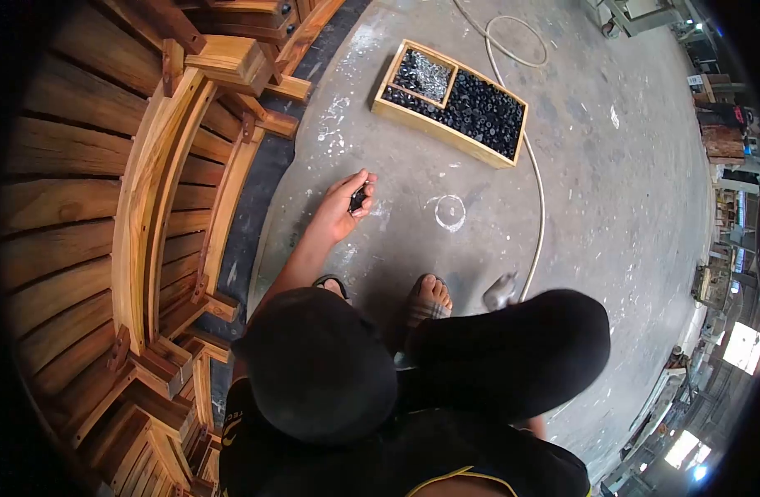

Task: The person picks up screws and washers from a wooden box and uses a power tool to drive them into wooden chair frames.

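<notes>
My left hand point(340, 209) is closed around several small black pieces point(358, 199), held above the concrete floor in front of my left foot. The fingers curl over them, so their exact shape does not show. My right hand is hidden behind my raised right knee; only a bit of skin point(537, 427) shows beside the leg. Past that knee a silver metal tool point(500, 291), blurred, sticks out near the hose. Whether my right hand holds it cannot be seen.
A wooden box point(446, 132) holds many black round pieces point(486, 114), with shiny metal fasteners point(430, 76) in its inner compartment. A pale hose point(539, 195) runs along the floor. Slatted wooden furniture point(131, 207) stands at left on a dark mat point(260, 186). Workshop equipment lines the right.
</notes>
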`<action>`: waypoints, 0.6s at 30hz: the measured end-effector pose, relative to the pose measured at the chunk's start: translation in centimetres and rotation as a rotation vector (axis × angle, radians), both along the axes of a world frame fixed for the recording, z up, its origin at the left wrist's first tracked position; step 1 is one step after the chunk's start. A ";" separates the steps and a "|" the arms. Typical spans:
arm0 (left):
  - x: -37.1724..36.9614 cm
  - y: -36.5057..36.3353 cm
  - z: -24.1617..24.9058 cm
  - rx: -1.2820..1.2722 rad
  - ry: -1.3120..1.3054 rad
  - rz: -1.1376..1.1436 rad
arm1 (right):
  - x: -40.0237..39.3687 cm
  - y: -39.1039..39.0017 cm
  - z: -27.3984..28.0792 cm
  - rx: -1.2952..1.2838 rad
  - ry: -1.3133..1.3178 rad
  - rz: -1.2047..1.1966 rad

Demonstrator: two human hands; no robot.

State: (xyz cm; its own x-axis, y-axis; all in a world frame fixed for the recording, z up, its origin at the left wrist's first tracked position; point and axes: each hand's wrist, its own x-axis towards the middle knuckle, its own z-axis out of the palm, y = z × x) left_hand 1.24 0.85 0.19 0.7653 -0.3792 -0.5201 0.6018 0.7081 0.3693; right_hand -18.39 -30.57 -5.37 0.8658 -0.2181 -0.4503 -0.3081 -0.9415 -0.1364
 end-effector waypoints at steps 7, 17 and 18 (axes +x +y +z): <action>2.4 1.6 3.1 0.054 -0.024 0.138 | 19.8 -0.8 24.9 0.814 0.279 -0.022; 3.6 5.6 5.7 0.171 -0.030 0.506 | 22.9 15.0 22.8 1.326 0.146 0.003; 3.6 6.2 5.9 0.192 -0.042 0.508 | 23.0 15.8 21.7 1.349 0.142 0.010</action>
State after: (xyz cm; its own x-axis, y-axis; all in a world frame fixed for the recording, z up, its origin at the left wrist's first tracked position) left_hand 4.85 7.08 6.11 0.8494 0.1421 -0.5082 0.1834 0.8235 0.5368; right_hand 4.62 -14.81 16.37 0.7934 0.4662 -0.3913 -0.3905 -0.1032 -0.9148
